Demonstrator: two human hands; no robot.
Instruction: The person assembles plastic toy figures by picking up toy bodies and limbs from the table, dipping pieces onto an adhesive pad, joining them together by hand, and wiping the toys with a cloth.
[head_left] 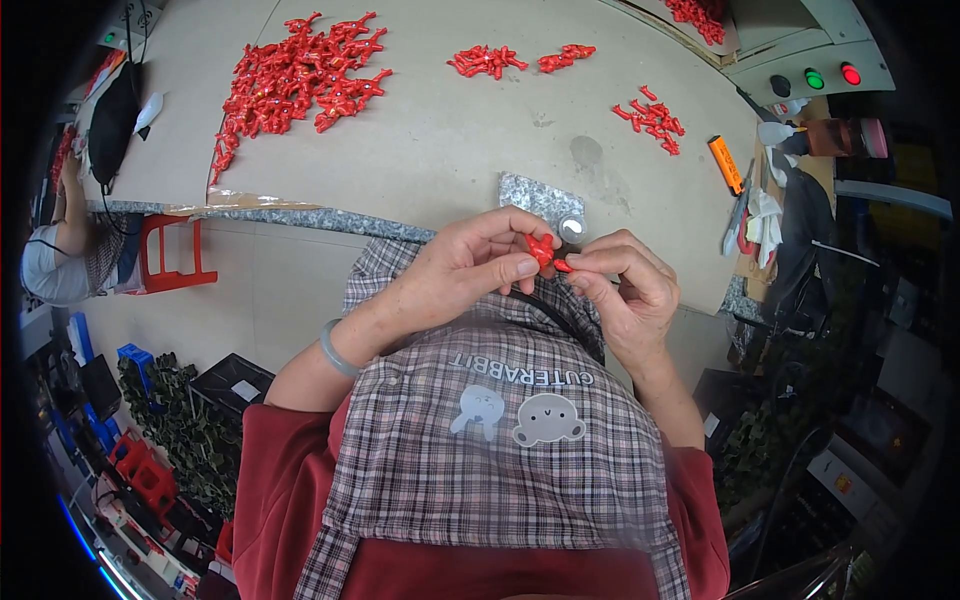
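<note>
Over the table's near edge, my left hand (480,258) pinches a small red plastic figure (540,250) between thumb and fingers. Close to its right side, my right hand (630,283) grips a smaller red piece (563,266) between thumb and forefinger; it touches or almost touches the figure. Just beyond my hands, a small round dish (573,229) sits by a speckled grey patch (535,192). A large pile of red figures (290,85) lies at the far left, with smaller groups of figures (487,62) at the far middle and small red parts (655,120) to the right.
An orange marker-like tool (725,165) and a cutter (737,222) lie at the right, near a jar with a pink lid (850,138). A machine box with coloured buttons (815,78) stands far right. At left are a red stool (170,255) and another person (65,240).
</note>
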